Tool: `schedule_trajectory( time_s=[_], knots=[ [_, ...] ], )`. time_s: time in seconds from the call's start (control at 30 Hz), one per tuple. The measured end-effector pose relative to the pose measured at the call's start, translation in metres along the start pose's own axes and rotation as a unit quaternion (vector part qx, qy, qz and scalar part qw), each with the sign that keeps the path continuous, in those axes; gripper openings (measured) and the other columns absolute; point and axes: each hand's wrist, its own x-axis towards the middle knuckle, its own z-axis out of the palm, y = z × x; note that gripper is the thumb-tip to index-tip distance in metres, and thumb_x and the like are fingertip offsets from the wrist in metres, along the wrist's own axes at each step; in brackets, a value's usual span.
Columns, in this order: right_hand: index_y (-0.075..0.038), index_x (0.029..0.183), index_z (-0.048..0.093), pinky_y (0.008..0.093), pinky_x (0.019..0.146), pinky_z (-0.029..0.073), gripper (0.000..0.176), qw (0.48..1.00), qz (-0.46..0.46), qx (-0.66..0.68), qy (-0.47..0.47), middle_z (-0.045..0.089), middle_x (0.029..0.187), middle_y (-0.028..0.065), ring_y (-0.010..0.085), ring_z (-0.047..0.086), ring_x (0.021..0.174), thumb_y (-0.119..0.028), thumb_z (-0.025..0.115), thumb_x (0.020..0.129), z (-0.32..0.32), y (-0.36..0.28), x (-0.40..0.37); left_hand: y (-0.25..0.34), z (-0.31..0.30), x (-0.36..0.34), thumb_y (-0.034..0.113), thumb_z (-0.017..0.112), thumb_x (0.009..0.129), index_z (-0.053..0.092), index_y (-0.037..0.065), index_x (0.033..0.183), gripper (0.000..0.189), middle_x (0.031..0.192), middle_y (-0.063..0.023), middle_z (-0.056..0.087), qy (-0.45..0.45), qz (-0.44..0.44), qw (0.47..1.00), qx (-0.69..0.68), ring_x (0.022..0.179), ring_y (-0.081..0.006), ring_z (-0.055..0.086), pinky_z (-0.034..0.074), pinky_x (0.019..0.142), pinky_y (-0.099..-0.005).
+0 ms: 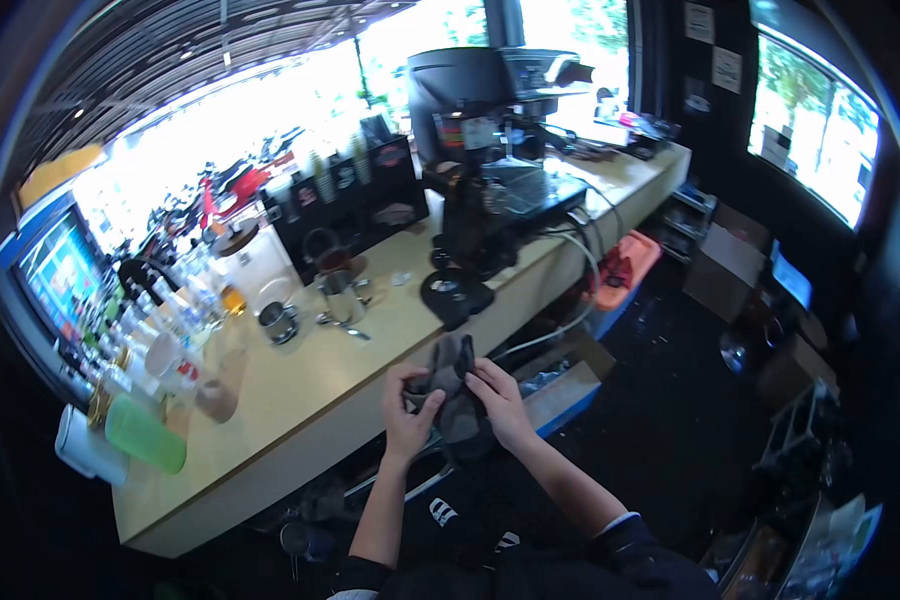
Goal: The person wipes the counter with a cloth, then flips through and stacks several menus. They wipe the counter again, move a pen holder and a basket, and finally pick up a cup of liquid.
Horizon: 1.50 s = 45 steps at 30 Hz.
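Between both hands, just off the counter's front edge, is a dark grey cloth (455, 405), bunched up and hanging down. My left hand (408, 412) pinches its left side with thumb and fingers. On its right side, my right hand (498, 402) grips the cloth with curled fingers. Beyond the cloth, a black tamping mat (455, 297) lies at the counter's edge. A steel milk pitcher (341, 296) stands farther left, with a spoon (358, 334) in front of it and a second metal cup (278, 322) beside it.
The wooden counter (300, 400) runs from lower left to upper right. An espresso machine (515, 190) stands on it. Several bottles (160, 310) and a green container (145, 435) crowd the left end. Cardboard boxes (725, 265) and an orange bin (630, 270) are on the right, below counter height.
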Motion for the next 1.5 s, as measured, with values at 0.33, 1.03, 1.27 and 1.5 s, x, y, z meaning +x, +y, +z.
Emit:
schedule_trajectory(
  time_s=[0.33,1.03,1.27,1.5],
  knots=[
    [-0.003,0.108,0.055,0.0213,0.076,0.043,0.019,0.958,-0.011,0.028,0.287,0.058,0.093,-0.0006,0.0057,0.053,0.085,-0.014,0.051,0.093,-0.132,-0.048,-0.106,0.037,0.169,-0.028,0.012,0.067,0.078,0.058,0.004,0.082,0.013,0.086,-0.0081,0.052,-0.121,0.027,0.992,-0.033,0.08,-0.0191,0.053,0.043,0.072,-0.0299],
    [-0.004,0.089,0.057,0.0179,0.067,0.043,0.011,0.878,-0.115,-0.072,0.458,0.056,0.082,-0.0045,0.0011,0.05,0.077,-0.013,0.052,0.093,-0.378,-0.124,0.007,-0.052,0.432,0.092,0.007,0.064,0.084,0.055,0.003,0.1,0.019,0.082,-0.0021,0.059,-0.355,-0.175,0.874,-0.282,0.077,-0.0055,0.057,0.044,0.064,-0.0173],
    [-0.008,0.09,0.056,0.0178,0.066,0.043,0.009,0.889,-0.093,-0.187,0.408,0.055,0.081,-0.0039,0.0011,0.05,0.076,-0.013,0.049,0.094,-0.489,-0.192,0.014,-0.014,0.575,0.115,0.028,0.08,0.067,0.041,0.004,0.127,0.075,0.121,-0.0113,0.05,-0.476,0.013,0.841,-0.255,0.116,-0.0212,0.047,0.037,0.096,-0.0349],
    [-0.001,0.085,0.056,0.0228,0.067,0.041,0.013,0.897,-0.072,-0.292,0.323,0.054,0.077,-0.0016,0.0042,0.048,0.075,-0.013,0.052,0.09,-0.609,-0.276,0.018,0.0,0.735,0.134,0.013,0.078,0.069,0.054,0.0,0.106,0.045,0.084,-0.008,0.061,-0.534,0.011,0.801,-0.27,0.077,-0.0108,0.056,0.046,0.071,-0.0255]
  ],
)
